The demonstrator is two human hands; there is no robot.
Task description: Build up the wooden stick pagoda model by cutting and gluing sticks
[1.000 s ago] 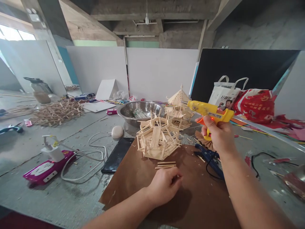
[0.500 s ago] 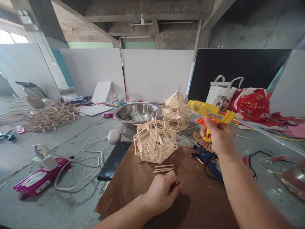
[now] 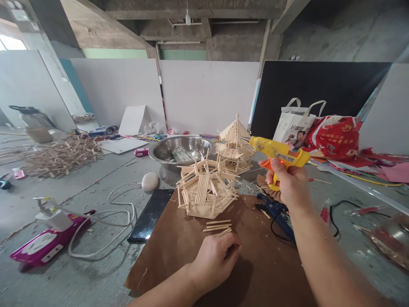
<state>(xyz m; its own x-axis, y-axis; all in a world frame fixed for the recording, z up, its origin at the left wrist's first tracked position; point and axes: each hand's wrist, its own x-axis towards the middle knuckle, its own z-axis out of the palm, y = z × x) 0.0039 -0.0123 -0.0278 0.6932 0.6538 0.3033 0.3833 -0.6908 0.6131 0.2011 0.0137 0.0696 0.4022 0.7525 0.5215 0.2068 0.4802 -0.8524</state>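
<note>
My right hand [image 3: 289,183] grips a yellow hot glue gun [image 3: 276,153], raised with its nozzle pointing left; a small red light glows on it. My left hand [image 3: 217,258] rests curled on a brown sheet [image 3: 265,264], fingers bent inward. Whatever those fingers may hold is hidden. Just beyond them lie several short wooden sticks [image 3: 217,225]. Behind the sticks stands an open-topped model [image 3: 206,192] built from thin wooden sticks. A second stick model with a pointed roof [image 3: 236,145] stands farther back, close to the glue gun's nozzle.
Blue-handled cutters [image 3: 277,213] lie right of the models. A metal bowl [image 3: 156,151] stands behind them. On the left are a phone [image 3: 150,217], a white cable, a purple power strip [image 3: 47,245] and a stick pile [image 3: 64,155]. Bags [image 3: 335,138] stand at back right.
The view has shifted slightly, so most things appear a little farther left. Both hands keep nearly the same pose, and the glue gun stays raised in my right hand.
</note>
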